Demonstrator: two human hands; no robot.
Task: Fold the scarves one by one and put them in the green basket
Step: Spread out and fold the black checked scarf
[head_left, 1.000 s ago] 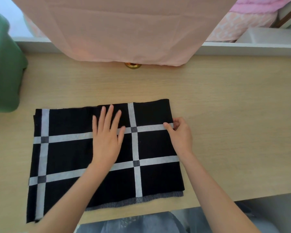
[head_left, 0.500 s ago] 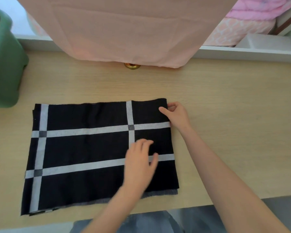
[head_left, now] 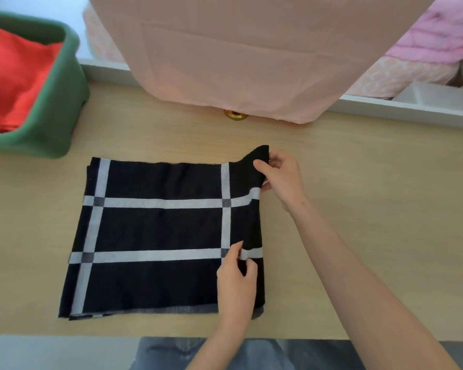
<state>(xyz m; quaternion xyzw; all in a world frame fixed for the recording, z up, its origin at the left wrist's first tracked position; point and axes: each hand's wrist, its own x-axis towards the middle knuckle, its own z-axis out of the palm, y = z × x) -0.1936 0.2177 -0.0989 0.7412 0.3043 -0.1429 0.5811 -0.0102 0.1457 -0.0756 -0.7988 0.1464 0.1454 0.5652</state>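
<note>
Black scarf point(head_left: 158, 231) with white stripes lies folded on the wooden table point(head_left: 358, 182). Right hand point(head_left: 284, 180) pinches its far right corner and lifts it a little off the table. Left hand point(head_left: 237, 279) pinches the right edge nearer the person. Green basket point(head_left: 54, 108) stands at far left, with red cloth point(head_left: 8, 76) inside.

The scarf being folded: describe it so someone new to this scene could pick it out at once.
On the light wooden table, right of the green basket and nearer than the hanging peach cloth, a scarf lies flat. The left hand and right hand pinch its right edge. It alone is black with white grid stripes; the basket holds a plain red cloth.
</note>
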